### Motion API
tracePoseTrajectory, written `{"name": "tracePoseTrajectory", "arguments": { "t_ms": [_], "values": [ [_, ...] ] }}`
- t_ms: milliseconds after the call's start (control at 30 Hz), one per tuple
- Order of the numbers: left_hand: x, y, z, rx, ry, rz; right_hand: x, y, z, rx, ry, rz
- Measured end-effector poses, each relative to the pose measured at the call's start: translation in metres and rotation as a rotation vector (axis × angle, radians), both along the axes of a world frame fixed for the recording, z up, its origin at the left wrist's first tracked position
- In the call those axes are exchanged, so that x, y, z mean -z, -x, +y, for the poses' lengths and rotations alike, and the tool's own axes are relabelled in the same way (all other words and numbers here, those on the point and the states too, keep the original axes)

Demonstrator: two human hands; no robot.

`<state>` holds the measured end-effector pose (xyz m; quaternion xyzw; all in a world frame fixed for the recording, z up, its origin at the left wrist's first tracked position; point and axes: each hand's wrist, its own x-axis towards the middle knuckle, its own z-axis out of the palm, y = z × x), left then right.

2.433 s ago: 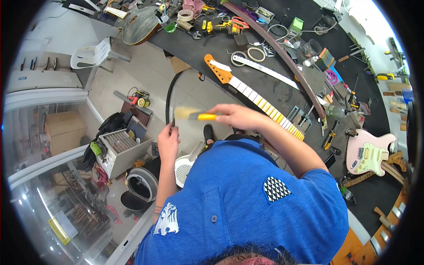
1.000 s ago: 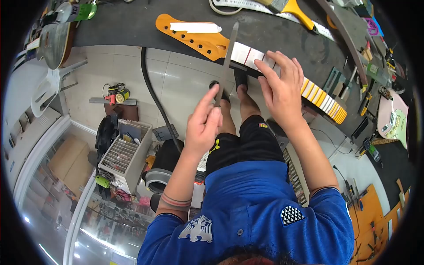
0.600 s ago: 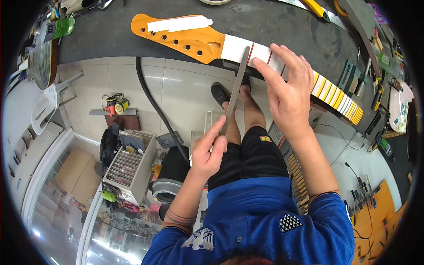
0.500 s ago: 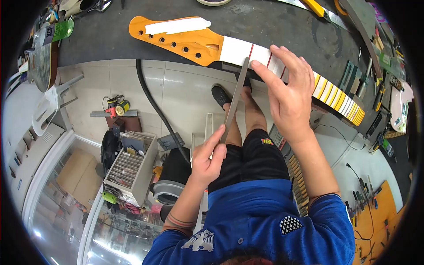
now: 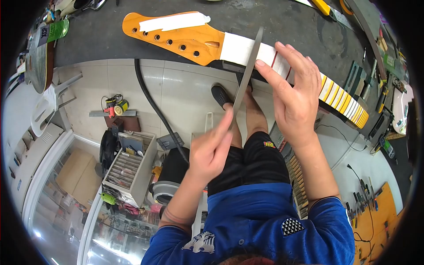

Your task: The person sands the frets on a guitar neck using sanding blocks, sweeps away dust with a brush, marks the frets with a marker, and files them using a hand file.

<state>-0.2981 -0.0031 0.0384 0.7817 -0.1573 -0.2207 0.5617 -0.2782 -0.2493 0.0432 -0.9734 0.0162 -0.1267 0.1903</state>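
A guitar neck (image 5: pixel 238 46) lies along the bench's near edge, its amber headstock (image 5: pixel 187 33) to the left. White masking tape covers the fingerboard between the frets, and another white strip lies on the headstock. My left hand (image 5: pixel 211 152), slightly blurred, is closed round the lower end of a long, flat metal file (image 5: pixel 248 73). That file crosses the taped fingerboard near the nut end, its tip beyond the far edge. Just right of the file, my right hand (image 5: pixel 296 90) grips the neck, thumb near the file and fingers over the far side. Its palm hides part of the fingerboard.
The dark bench (image 5: pixel 97 35) carries a green-labelled bottle (image 5: pixel 55 32) at left, and a yellow-handled cutter (image 5: pixel 321 6) and several tools at right. Below are a black hose (image 5: pixel 148 95), a crate of flat items (image 5: pixel 126 168) and a white chair (image 5: pixel 44 104).
My left hand has pushed the file up and away, so its tip now reaches past the far edge of the neck. The neck and my right hand have shifted slightly in view.
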Motion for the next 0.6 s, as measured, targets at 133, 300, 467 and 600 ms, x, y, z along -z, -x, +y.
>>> {"name": "tracePoseTrajectory", "arguments": {
  "t_ms": [133, 300, 467, 600],
  "values": [
    [0.006, 0.033, 0.03, 0.018, -0.008, -0.12, -0.001, -0.001, -0.001, -0.001, -0.007, -0.004],
    [-0.014, -0.042, -0.037, 0.016, -0.02, 0.021, -0.001, -0.001, -0.001, 0.004, -0.022, -0.002],
    [-0.01, -0.041, -0.034, 0.018, -0.024, 0.034, -0.002, -0.001, -0.001, 0.005, -0.015, 0.013],
    [-0.004, 0.015, 0.018, 0.045, -0.027, -0.07, -0.001, -0.003, -0.003, -0.002, -0.014, 0.011]
  ]
}}
